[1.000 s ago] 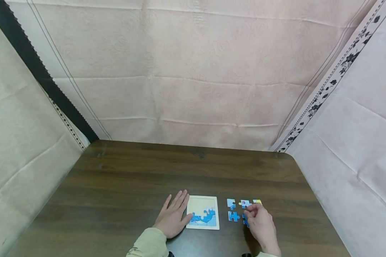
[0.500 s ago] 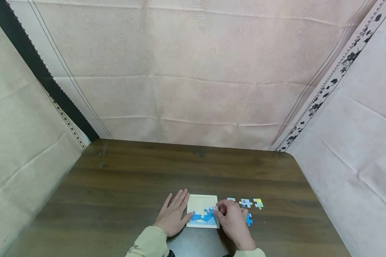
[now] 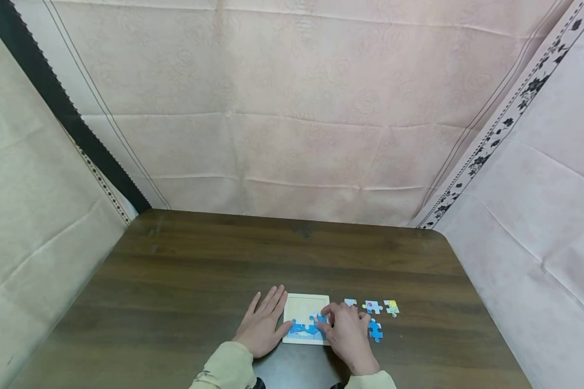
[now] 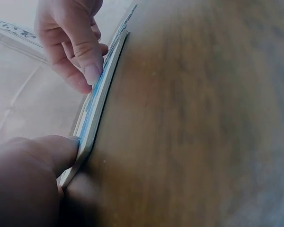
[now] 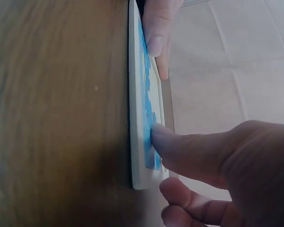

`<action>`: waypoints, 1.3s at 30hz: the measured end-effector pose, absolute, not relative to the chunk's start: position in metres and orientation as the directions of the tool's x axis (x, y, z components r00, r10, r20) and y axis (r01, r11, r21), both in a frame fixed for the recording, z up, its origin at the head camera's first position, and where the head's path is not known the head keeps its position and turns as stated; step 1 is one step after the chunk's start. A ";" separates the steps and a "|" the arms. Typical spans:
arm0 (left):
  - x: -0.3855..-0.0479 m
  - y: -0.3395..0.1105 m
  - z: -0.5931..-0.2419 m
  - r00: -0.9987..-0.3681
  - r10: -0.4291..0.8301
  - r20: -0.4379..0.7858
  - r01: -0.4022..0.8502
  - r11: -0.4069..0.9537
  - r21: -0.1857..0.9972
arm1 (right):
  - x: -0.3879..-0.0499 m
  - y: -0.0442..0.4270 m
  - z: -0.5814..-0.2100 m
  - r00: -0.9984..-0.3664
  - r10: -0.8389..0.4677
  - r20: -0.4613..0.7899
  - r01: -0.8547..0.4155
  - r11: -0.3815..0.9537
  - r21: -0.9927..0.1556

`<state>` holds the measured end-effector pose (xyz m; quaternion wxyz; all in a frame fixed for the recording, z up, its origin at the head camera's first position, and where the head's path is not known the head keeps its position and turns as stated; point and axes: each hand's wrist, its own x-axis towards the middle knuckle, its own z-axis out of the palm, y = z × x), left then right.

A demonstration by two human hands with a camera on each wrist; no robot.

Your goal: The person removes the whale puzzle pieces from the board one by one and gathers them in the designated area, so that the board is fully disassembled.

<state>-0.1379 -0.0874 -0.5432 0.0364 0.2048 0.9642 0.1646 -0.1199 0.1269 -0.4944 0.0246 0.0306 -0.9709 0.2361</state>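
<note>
Moved toward 9 o'clock since the earliest view, the right hand [image 3: 349, 334] has been brought from the loose pieces to the 3 o'clock side of a pale, square, shallow wooden puzzle frame [image 3: 308, 296]. Its grip is narrow: a blue jigsaw piece [image 5: 154, 160] appears to be pinched there, its edge standing slightly proud of the picture. Whether it is seated cannot be told. By this shift, as judged, picking up has given way to fitting.

Beneath and beside the fingertips, the 6 o'clock half of the frame is filled with joined blue puzzle pieces [image 3: 299, 330]; the 12 o'clock half is left bare. At 9 o'clock, the frame is steadied by the left hand [image 3: 261, 332], its fingers straight and its thumb laid on the rim; its place is unchanged.

Farther out, toward 2 and 3 o'clock, a pale-blue printed piece [image 3: 350, 302], a blue-and-lilac knobbed piece [image 3: 372, 307] and a yellow-patterned piece [image 3: 391, 308] are set in a row, with a plain blue knobbed piece [image 3: 376, 330] nearer 6 o'clock. Anything behind the right hand is hidden. All are carried by a dark brown wood-grain surface [image 3: 199, 270], backed at 12 o'clock by pale creased cloth [image 3: 292, 108].
</note>
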 end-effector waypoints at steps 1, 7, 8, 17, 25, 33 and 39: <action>-0.138 -0.087 -0.543 -0.914 0.406 -0.002 0.382 0.862 0.334 | -0.120 0.127 -0.494 -0.997 -0.050 0.062 -0.073 0.891 -0.449; -0.137 -0.087 -0.539 -0.915 0.404 -0.020 0.372 0.861 0.346 | -0.122 0.127 -0.494 -0.997 -0.053 0.059 -0.072 0.917 -0.393; -0.137 -0.087 -0.538 -0.915 0.404 -0.022 0.372 0.861 0.347 | -0.122 0.126 -0.493 -0.997 -0.051 0.061 -0.071 0.921 -0.384; -0.135 -0.086 -0.531 -0.912 0.408 -0.034 0.375 0.866 0.331 | -0.127 0.122 -0.489 -0.995 -0.073 0.075 -0.093 0.947 -0.308; -0.136 -0.086 -0.533 -0.913 0.407 -0.023 0.376 0.863 0.338 | -0.128 0.121 -0.485 -0.995 -0.090 0.039 -0.097 0.955 -0.282; -0.135 -0.087 -0.532 -0.907 0.420 -0.020 0.388 0.855 0.343 | -0.133 0.121 -0.485 -0.994 -0.109 0.005 -0.106 0.957 -0.271; -0.135 -0.088 -0.537 -0.906 0.422 0.001 0.394 0.845 0.363 | -0.137 0.121 -0.484 -0.991 -0.133 -0.006 -0.127 0.958 -0.259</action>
